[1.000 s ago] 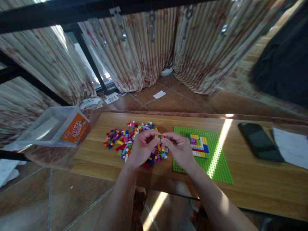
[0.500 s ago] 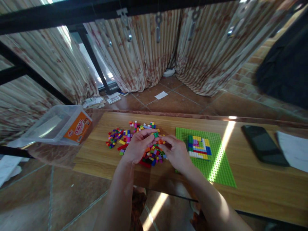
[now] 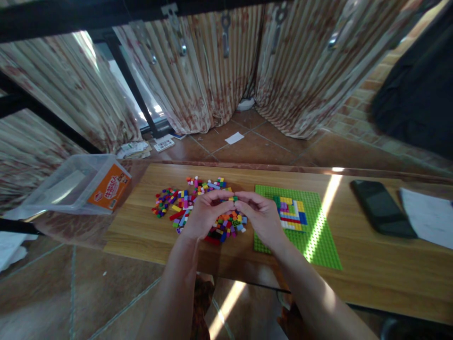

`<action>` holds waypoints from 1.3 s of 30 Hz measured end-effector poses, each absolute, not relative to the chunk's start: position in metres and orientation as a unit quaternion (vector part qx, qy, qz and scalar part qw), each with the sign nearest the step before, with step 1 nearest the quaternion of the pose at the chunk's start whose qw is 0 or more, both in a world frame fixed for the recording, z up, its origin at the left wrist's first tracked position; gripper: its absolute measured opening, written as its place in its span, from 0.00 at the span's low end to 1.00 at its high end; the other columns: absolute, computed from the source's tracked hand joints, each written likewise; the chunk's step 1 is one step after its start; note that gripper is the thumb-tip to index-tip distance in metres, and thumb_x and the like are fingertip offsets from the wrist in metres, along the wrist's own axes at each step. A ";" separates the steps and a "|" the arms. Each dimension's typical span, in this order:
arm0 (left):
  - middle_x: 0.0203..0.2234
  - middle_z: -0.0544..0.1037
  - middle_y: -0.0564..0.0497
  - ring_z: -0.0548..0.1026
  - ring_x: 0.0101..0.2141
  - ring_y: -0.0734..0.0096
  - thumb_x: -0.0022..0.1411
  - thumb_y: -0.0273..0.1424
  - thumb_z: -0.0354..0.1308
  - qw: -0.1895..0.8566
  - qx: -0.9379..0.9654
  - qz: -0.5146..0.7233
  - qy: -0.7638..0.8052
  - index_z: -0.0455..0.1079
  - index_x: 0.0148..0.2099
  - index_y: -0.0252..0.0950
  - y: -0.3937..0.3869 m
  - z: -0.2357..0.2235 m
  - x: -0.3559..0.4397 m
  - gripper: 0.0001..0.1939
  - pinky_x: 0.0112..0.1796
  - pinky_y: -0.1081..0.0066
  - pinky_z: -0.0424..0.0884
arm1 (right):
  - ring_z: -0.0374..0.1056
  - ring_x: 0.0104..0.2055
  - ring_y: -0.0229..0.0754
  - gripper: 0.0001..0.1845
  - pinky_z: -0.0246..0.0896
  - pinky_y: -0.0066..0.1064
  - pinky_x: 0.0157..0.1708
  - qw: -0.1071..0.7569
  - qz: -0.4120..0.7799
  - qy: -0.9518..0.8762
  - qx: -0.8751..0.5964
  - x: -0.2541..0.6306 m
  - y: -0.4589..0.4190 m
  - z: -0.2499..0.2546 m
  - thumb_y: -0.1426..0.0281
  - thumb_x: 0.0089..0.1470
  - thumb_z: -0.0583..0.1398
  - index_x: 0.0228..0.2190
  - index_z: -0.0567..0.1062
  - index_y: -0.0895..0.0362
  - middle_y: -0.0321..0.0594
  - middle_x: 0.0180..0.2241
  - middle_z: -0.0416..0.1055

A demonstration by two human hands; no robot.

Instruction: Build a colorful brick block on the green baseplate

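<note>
1. Curtains [image 3: 198,75] at twelve o'clock, wooden table [image 3: 138,231] below, loose bricks [image 3: 229,230] under your hands and out toward nine, green baseplate [image 3: 329,255] around four.
2. Versus half a second ago, your fingertips meet: left hand [image 3: 201,215] and right hand [image 3: 261,217] pinch narrowly around one small green-and-yellow piece [image 3: 233,199], seemingly handling it together.

Daylight glows through the window [image 3: 155,107] between pleated curtains [image 3: 226,80], leaving the scene moderately dim, while hard sun burns a near-white stripe across the green studded baseplate [image 3: 328,257] and another across the tiled floor [image 3: 113,288]. Wide-angle distortion stretches the edges, the dark cloth [image 3: 414,89] at upper right sinks into shadow with softened outlines, and the small loose bricks [image 3: 184,203] look soft in detail.
</note>
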State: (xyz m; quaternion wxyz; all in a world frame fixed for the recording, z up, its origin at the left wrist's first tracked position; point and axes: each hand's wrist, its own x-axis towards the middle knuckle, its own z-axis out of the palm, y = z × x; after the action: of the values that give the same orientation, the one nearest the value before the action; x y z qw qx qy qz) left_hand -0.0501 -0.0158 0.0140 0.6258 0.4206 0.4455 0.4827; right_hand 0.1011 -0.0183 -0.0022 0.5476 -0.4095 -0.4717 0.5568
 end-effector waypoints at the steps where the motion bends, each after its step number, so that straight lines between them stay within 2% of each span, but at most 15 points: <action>1: 0.33 0.81 0.51 0.77 0.31 0.72 0.46 0.32 0.72 0.619 0.423 0.487 0.447 0.78 0.39 0.35 -0.015 0.013 -0.050 0.16 0.38 0.71 0.73 | 0.74 0.33 0.40 0.14 0.71 0.33 0.36 0.552 0.556 -0.465 -0.413 0.101 -0.018 -0.002 0.64 0.43 0.69 0.34 0.80 0.54 0.37 0.32 0.79; 10: 0.30 0.81 0.50 0.77 0.31 0.71 0.47 0.32 0.71 0.578 0.455 0.505 0.453 0.78 0.35 0.34 -0.018 0.013 -0.048 0.12 0.37 0.70 0.74 | 0.73 0.26 0.39 0.11 0.72 0.30 0.28 0.553 0.533 -0.477 -0.428 0.103 -0.020 0.001 0.62 0.43 0.69 0.30 0.81 0.54 0.36 0.26 0.79; 17: 0.26 0.81 0.51 0.76 0.27 0.72 0.43 0.31 0.72 0.594 0.410 0.512 0.466 0.79 0.34 0.34 -0.019 0.014 -0.046 0.13 0.35 0.70 0.74 | 0.75 0.27 0.40 0.13 0.75 0.34 0.31 0.549 0.561 -0.454 -0.421 0.102 -0.020 0.000 0.61 0.41 0.70 0.31 0.82 0.53 0.37 0.28 0.80; 33: 0.25 0.80 0.50 0.76 0.26 0.72 0.42 0.32 0.73 0.605 0.402 0.509 0.462 0.79 0.33 0.33 -0.019 0.010 -0.048 0.13 0.33 0.70 0.73 | 0.76 0.29 0.43 0.16 0.75 0.39 0.36 0.536 0.590 -0.442 -0.412 0.100 -0.023 -0.008 0.59 0.41 0.70 0.34 0.81 0.53 0.38 0.30 0.80; 36: 0.27 0.80 0.51 0.76 0.28 0.73 0.43 0.31 0.72 0.610 0.401 0.516 0.449 0.79 0.34 0.33 -0.018 0.010 -0.048 0.14 0.35 0.70 0.73 | 0.75 0.29 0.42 0.14 0.74 0.36 0.34 0.545 0.549 -0.475 -0.420 0.101 -0.021 -0.008 0.61 0.44 0.69 0.34 0.81 0.53 0.37 0.29 0.79; 39: 0.31 0.80 0.51 0.76 0.31 0.74 0.44 0.31 0.72 0.627 0.387 0.514 0.439 0.78 0.40 0.34 -0.018 0.010 -0.047 0.18 0.37 0.72 0.72 | 0.73 0.31 0.39 0.10 0.71 0.33 0.35 0.565 0.453 -0.539 -0.430 0.104 -0.018 -0.007 0.64 0.48 0.67 0.35 0.80 0.52 0.36 0.30 0.77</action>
State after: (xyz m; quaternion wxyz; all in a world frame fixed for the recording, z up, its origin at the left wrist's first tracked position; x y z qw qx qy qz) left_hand -0.0473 -0.0175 0.0103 0.6270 0.3873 0.4386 0.5143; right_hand 0.1037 -0.0184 -0.0066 0.5653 -0.4300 -0.5393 0.4525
